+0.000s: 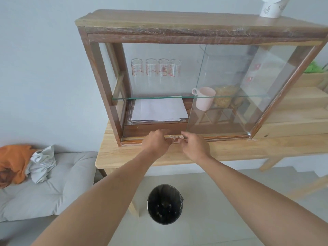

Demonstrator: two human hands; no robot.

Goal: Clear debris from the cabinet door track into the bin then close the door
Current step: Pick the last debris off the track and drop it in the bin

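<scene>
We record the bin [165,204], black-lined and round, on the tiled floor nearest us, below the front edge of the table [124,157] that carries the cabinet [177,20]. Small pale scraps lie at its bottom.

Above the bin, both forearms reach to the cabinet's lower front rail. The left hand [156,142] rests knuckles-up on the door track [133,139], fingers curled down onto it; we cannot tell whether it has hold of anything. The right hand [194,144] sits just beside it, fingers bent and pinched toward the track; whether they have closed on a piece we cannot tell. Between the two hands, pale fibrous debris [175,137] lies in the track.

The sliding glass door [230,89] stands over the cabinet's right half, its left edge directly above the debris, leaving the left half open.

Inside the cabinet: white papers [159,109] on the floor, a pink mug [204,98] behind the door, four printed glasses [156,68] against the back.

Left of the cabinet, a grey cushion [44,183] holds crumpled orange and grey cloth [26,162].
</scene>
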